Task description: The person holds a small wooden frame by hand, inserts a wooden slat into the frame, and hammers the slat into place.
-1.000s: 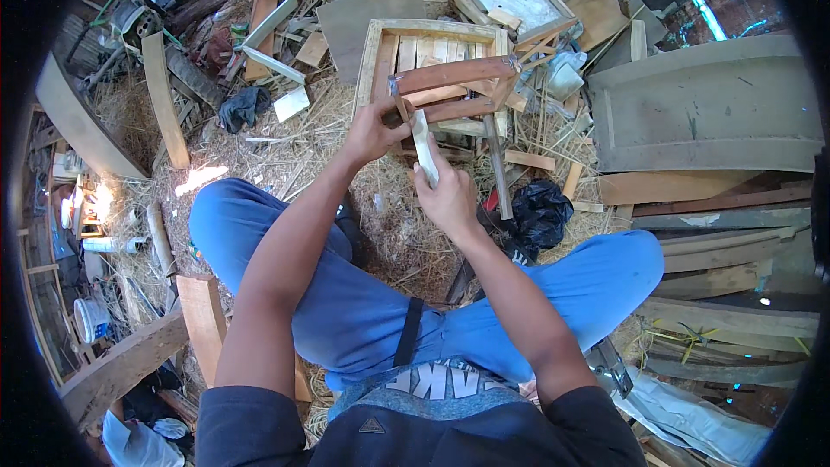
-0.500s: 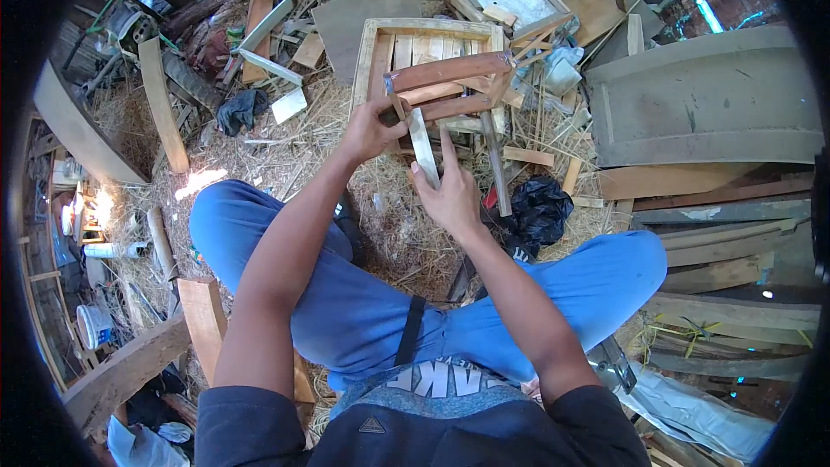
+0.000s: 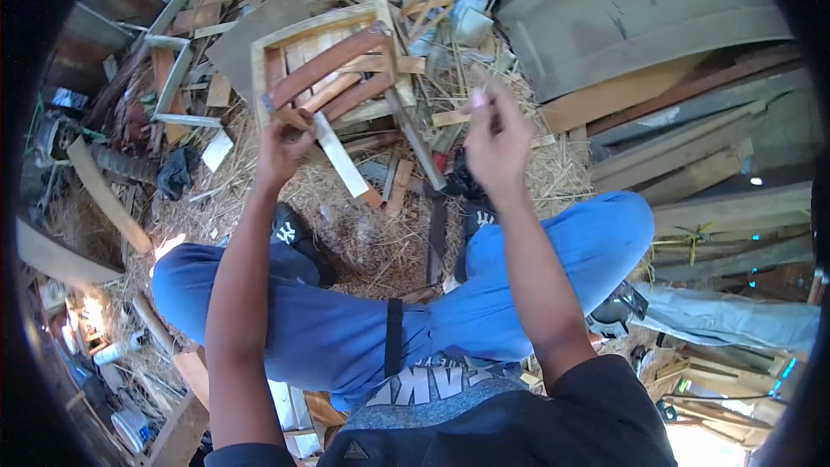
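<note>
While the brown wooden frame point(image 3: 328, 67) is steadied, upper left, by the left hand's point(image 3: 278, 154) closed fingers, the half-open right hand point(image 3: 500, 145) is held apart, seemingly empty. Firm steadying seems called for.

Glare lower right — right fingers point(image 3: 506, 110) blurred — edges bowed.

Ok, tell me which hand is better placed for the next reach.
Probably the right hand: though blurred, it looks open and empty, apart from the brown frame. The left hand seems busy gripping that frame's near left corner, beside the white strip.
</note>
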The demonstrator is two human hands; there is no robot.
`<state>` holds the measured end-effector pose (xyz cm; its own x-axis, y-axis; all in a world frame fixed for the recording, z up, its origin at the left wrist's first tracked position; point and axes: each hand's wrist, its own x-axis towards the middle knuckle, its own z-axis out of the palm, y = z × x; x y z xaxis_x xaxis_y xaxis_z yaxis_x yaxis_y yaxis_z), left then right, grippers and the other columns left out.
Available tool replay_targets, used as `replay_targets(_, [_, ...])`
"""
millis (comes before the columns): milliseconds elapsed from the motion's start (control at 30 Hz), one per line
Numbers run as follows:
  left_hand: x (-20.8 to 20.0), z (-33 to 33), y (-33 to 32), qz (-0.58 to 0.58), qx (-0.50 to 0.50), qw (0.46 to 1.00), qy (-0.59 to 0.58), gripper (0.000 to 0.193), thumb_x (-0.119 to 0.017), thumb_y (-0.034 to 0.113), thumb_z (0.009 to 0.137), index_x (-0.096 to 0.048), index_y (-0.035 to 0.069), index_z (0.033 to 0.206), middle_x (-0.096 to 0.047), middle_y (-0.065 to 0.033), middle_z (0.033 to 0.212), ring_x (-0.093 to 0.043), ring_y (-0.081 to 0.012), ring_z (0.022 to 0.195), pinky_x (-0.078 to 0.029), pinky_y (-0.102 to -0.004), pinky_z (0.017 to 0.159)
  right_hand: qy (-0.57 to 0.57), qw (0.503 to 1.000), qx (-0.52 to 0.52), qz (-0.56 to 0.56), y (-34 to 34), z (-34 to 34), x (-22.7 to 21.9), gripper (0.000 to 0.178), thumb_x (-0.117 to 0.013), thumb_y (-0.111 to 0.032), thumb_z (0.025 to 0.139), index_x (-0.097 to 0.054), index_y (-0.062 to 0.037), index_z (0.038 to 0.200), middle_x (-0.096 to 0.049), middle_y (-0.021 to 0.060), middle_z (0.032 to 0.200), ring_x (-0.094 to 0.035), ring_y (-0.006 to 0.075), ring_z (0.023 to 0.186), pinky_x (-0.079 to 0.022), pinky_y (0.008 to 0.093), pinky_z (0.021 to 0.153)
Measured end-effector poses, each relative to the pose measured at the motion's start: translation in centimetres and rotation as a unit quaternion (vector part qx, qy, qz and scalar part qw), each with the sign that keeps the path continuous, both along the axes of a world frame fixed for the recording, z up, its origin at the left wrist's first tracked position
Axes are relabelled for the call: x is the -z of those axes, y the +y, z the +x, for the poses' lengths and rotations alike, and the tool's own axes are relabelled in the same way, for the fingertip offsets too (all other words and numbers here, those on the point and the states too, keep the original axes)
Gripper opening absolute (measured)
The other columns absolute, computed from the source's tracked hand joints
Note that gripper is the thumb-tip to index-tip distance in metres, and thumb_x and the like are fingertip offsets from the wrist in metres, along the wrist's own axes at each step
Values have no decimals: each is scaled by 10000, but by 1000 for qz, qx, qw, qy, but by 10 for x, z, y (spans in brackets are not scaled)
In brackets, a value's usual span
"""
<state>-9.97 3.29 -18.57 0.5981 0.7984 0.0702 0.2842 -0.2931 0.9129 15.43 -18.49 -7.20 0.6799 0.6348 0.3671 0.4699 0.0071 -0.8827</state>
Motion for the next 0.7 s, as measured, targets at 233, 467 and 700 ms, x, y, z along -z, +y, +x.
replay_targets(233, [-10,6,-4,-58,-2,998,22,238,-763,85,896,-691,-23,1095,-715,-50,999,-656,-122,960,-517,-294,884,153,957,132,-209,-62,110,137,224,-595,-122,1013,-703,-5,1170,-702,68,822,-633,108,583,-484,251,524])
replay_targets(467, [-4,-6,2,-12,12,1000,16,206,-741,65,900,-690,-22,1080,-711,-48,1000,-644,-121,951,-504,-294,894,78,878,221,-418,-116,58,239,226,-652,-142,909,-763,-31,1071,-737,221,1026,-721,356,969,-551,423,894])
replay_targets(700, [-3,-8,2,-41,6,999,3,144,-692,23,913,-674,-19,1050,-673,-14,955,-616,-104,897,-503,-274,836,-24,898,166,-406,-94,53,259,411,-589,-72,867,-692,-44,1264,-707,254,1147,-687,391,1062,-522,398,983])
